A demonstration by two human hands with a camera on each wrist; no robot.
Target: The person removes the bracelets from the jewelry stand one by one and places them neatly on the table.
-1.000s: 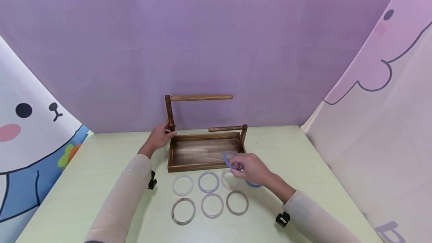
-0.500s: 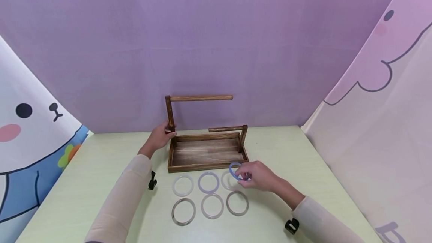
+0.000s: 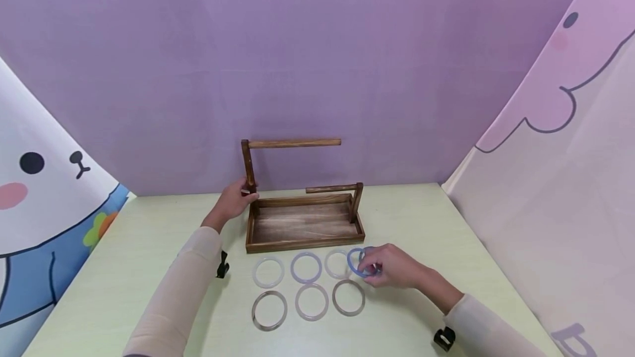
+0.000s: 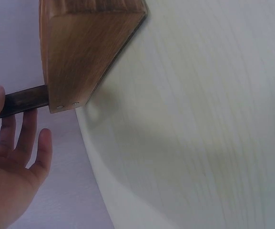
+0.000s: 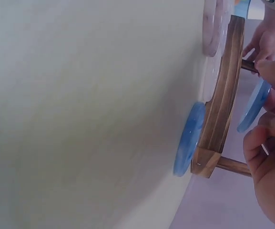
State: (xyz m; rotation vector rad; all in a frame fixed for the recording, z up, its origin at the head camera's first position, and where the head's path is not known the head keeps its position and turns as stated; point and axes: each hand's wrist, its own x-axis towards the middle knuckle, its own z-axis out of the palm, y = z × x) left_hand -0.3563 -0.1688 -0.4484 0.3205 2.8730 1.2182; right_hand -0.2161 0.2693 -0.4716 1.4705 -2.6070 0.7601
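Bangles [image 3: 306, 267]: six flat on table, two blue by right hand [image 3: 392, 266].

No readable text or labels anywhere (cartoon drawings only).

Backdrop: plain purple wall [image 3: 317, 59] behind. Left panel [image 3: 39, 219]: white cartoon animal with pink cheek, blue clothing. Right panel [image 3: 570, 153]: pale pink cartoon figure, dark outline. Furniture: pale green wood-grain table [image 3: 149, 252], evenly lit, soft shadows.
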